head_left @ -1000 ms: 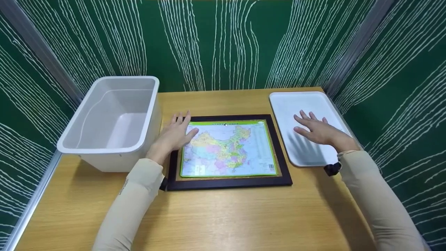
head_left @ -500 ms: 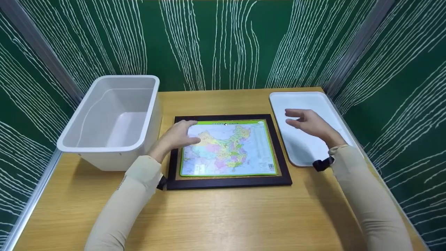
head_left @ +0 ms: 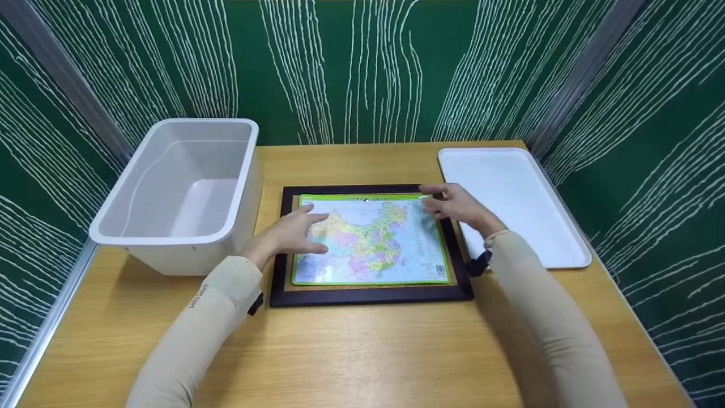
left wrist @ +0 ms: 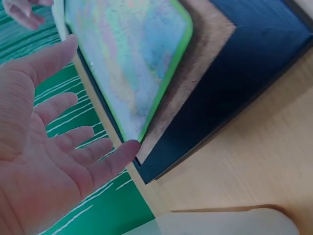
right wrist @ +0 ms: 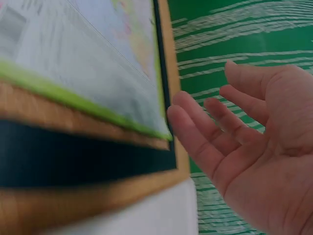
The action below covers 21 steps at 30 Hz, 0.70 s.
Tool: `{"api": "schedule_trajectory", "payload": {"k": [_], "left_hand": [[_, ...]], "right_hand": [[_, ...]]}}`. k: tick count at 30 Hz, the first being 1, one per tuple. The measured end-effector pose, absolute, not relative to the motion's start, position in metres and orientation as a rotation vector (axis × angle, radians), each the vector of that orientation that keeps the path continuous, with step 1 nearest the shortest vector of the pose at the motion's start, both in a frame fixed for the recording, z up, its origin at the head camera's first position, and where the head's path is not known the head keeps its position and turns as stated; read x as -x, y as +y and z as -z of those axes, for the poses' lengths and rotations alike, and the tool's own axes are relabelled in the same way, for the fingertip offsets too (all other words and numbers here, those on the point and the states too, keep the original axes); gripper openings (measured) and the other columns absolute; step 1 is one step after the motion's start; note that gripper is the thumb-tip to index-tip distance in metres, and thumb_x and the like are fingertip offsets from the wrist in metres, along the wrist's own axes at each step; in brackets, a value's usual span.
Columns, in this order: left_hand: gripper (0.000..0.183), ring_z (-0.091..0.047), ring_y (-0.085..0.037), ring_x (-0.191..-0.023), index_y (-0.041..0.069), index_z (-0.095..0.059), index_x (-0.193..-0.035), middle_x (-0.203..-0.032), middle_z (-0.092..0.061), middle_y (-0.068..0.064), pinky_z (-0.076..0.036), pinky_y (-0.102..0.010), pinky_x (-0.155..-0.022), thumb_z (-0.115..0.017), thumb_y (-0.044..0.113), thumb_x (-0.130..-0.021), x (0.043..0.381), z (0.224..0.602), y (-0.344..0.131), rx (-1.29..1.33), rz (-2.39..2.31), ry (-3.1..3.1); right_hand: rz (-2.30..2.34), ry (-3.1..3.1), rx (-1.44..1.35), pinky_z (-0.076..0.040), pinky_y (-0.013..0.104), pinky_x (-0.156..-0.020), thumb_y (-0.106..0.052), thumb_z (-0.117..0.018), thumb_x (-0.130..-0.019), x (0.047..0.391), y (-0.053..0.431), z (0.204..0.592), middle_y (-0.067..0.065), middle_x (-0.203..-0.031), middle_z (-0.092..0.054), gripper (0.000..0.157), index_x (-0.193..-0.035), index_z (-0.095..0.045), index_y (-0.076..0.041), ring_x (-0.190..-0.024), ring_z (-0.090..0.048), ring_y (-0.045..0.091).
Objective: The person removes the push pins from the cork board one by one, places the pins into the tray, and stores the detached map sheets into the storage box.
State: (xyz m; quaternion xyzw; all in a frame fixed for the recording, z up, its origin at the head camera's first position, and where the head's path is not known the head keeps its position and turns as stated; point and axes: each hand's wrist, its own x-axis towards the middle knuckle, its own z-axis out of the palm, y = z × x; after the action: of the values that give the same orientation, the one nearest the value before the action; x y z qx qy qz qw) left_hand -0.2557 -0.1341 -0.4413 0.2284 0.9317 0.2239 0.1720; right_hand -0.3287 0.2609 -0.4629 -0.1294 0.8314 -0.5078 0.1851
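1. Tan wood-grain surface (head_left: 362, 362), spanning lower frame.
2. Deep white plastic bin (head_left: 181, 260), left.
3. Rectangular cork-brown board with dark rim (head_left: 368, 296), centre.
4. Green-edged, multicoloured map sheet (head_left: 368, 243), centre, lying within rim.
5. Shallow white tray (head_left: 521, 215), right of centre.
6. Left hand (head_left: 291, 232), map's left edge: grip wide, fingers spread; contact unclear.
7. Right hand (head_left: 457, 205), map's upper-right corner: grip wide; contact unclear.

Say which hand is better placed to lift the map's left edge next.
The left hand, most likely: in the head view it overlaps that edge of the map and holds nothing, while the right hand is across by the opposite edge.
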Motion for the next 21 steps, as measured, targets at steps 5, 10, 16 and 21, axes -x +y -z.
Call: {"api": "schedule_trajectory", "payload": {"k": [5,10,16,21], "left_hand": [[0.074,-0.011,-0.039,-0.153,0.007,-0.044,-0.154,-0.165,-0.017,-0.024,-0.021,-0.063,-0.117,-0.075,0.034,-0.092,0.252,0.452,-0.132,-0.682,-0.618,2.629],[0.065,-0.013,-0.039,-0.153,0.007,-0.048,-0.151,-0.165,-0.017,-0.024,-0.020,-0.063,-0.118,-0.069,0.035,-0.096,0.248,0.460,-0.130,-0.703,-0.581,2.629],[0.062,-0.016,-0.039,-0.153,0.008,-0.050,-0.150,-0.164,-0.022,-0.022,-0.019,-0.060,-0.119,-0.066,0.036,-0.097,0.247,0.466,-0.130,-0.715,-0.531,2.634],[0.060,-0.018,-0.037,-0.152,0.011,-0.050,-0.151,-0.164,-0.024,-0.019,-0.021,-0.058,-0.120,-0.066,0.033,-0.098,0.250,0.467,-0.132,-0.684,-0.510,2.620]], "right_hand": [[1.478,2.354,0.314,-0.059,0.049,-0.083,-0.016,-0.059,-0.104,0.337,0.231,0.481,0.021,-0.147,-0.051,0.051,-0.151,-0.046,-0.002,-0.109,-0.067,0.036],[1.489,2.406,0.237,-0.060,0.042,-0.076,-0.018,-0.063,-0.103,0.340,0.207,0.491,0.013,-0.138,-0.056,0.046,-0.146,-0.054,-0.007,-0.096,-0.071,0.031],[1.495,2.413,0.221,-0.059,0.037,-0.072,-0.016,-0.063,-0.102,0.344,0.185,0.494,0.011,-0.131,-0.056,0.045,-0.146,-0.055,-0.008,-0.088,-0.071,0.027],[1.520,2.426,0.276,-0.058,0.035,-0.065,-0.015,-0.060,-0.103,0.350,0.171,0.496,0.012,-0.130,-0.056,0.046,-0.148,-0.051,-0.005,-0.084,-0.070,0.028]]}}
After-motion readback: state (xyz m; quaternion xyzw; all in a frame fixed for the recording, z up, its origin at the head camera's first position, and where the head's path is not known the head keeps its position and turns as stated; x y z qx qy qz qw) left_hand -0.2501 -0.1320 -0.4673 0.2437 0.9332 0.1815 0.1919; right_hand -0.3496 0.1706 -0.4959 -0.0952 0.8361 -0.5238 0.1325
